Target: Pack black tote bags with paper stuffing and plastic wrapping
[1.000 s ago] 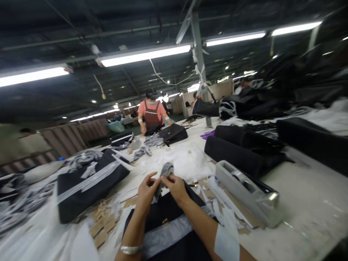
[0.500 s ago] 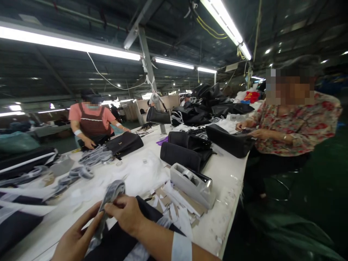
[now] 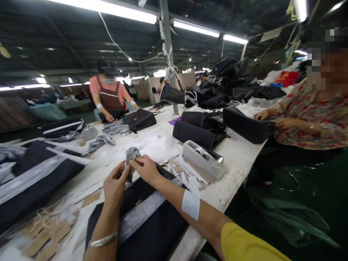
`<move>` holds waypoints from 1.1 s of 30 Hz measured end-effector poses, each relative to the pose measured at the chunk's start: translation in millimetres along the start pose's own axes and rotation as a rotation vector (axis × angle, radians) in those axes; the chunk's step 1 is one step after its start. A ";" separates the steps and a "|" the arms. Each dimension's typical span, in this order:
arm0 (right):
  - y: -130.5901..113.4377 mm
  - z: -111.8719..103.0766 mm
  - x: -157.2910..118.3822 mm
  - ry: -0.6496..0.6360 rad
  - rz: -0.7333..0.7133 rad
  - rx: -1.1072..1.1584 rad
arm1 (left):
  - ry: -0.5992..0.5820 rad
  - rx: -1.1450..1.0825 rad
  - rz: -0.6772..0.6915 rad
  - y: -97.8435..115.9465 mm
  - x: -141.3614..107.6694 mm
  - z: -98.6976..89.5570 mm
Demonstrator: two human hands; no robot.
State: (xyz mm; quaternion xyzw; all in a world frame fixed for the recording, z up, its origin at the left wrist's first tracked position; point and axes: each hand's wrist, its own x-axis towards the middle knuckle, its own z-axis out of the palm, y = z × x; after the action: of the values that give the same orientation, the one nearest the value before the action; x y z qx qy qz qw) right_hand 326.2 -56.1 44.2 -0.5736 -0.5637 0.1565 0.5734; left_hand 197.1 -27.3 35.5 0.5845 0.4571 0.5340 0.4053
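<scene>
A black handbag (image 3: 157,221) lies on the table in front of me, with a strip of clear plastic film (image 3: 148,214) across it and a small gold fitting. At its far side rises a looped bag handle (image 3: 132,152) in greyish wrapping. My left hand (image 3: 117,179) pinches the handle from the left, thumb and fingers closed on it. From the right, my right hand (image 3: 145,167) grips the same handle between thumb and fingertips, close to the left fingers. The handle's lower end is partly hidden by my hands.
Right of my hands are a grey tape dispenser (image 3: 202,159) and paper scraps (image 3: 187,174). Brown tags (image 3: 45,235) and another black bag (image 3: 54,170) lie left. White wrapping (image 3: 160,145) and black bags (image 3: 193,134) are beyond. Co-workers handle bags at the far left and right.
My view has tilted down and turned left, bringing more of the bag, the brown tags and my forearms into sight. Both hands stay on the handle.
</scene>
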 end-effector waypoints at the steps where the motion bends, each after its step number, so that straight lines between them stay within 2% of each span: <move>1: -2.8 -4.3 2.8 -0.043 -0.025 -0.052 | -0.003 -0.039 -0.002 -1.6 1.0 -0.4; 4: -8.6 -36.6 12.1 -0.198 -0.112 -0.168 | -0.003 -0.119 -0.007 -3.3 2.2 -0.9; 6: -6.3 -73.8 15.5 -0.221 -0.144 -0.312 | -0.003 -0.154 0.002 -3.6 2.1 -0.4; 8: 2.1 -116.6 13.0 -0.243 -0.095 -0.622 | -0.019 -0.188 0.021 -4.3 2.0 0.2; 11: 21.7 -171.6 -4.7 -0.325 -0.019 -0.795 | -0.043 -0.222 0.037 -5.8 2.6 1.1; 14: 41.1 -197.5 -33.2 -0.381 0.024 -0.893 | -0.053 -0.240 0.053 -6.2 3.1 1.6; 18: 52.9 -191.3 -59.1 -0.392 -0.014 -0.965 | -0.063 -0.222 0.082 -4.7 2.1 1.4; 21: 50.8 -174.6 -58.1 -0.442 -0.077 -1.007 | -0.066 -0.203 0.086 -3.2 1.1 0.9; 23: 48.1 -163.8 -51.5 -0.473 -0.065 -1.024 | -0.066 -0.197 0.082 -2.5 0.7 0.6; 28: 50.0 -142.6 -31.5 -0.385 0.090 -1.091 | -0.053 -0.156 0.076 -1.6 0.9 0.4; 33: 60.8 -130.6 -6.5 -0.344 0.295 -1.084 | -0.062 -0.147 0.065 -0.1 0.5 -0.5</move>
State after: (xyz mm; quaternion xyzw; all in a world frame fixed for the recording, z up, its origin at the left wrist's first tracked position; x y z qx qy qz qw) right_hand 460.4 -106.5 28.8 -0.8238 -0.5623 0.0148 0.0707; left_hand 196.5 -26.8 35.6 0.5841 0.3845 0.5607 0.4434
